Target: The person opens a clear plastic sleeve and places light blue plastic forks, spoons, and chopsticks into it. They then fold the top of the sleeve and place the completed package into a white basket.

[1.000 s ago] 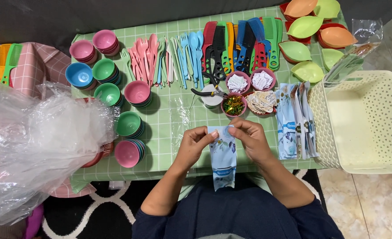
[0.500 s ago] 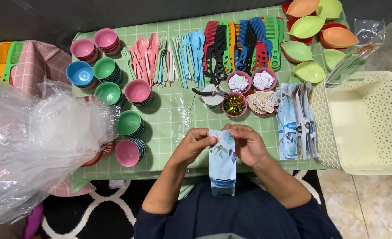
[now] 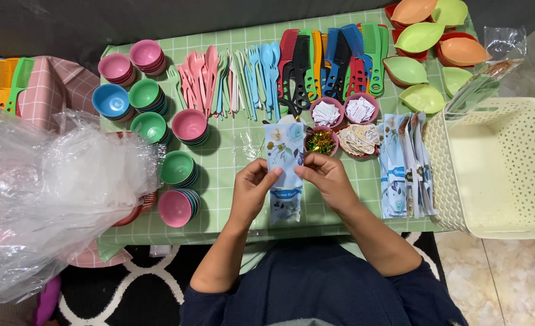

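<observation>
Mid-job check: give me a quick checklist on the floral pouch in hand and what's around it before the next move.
1. Both hands on the floral pouch: ok, left hand and right hand pinch its sides.
2. Pouch mouth open: cannot tell, the fingers hide it.
3. Small bowl of gold-green bits within reach: ok, just above the right hand.
4. Two bowls of paper slips upright: ok.
5. Spare pouches stacked to the right: ok, beside the cream basket.
6. Plastic bags off the work spot: ok, heaped at the left, over some bowls.
</observation>
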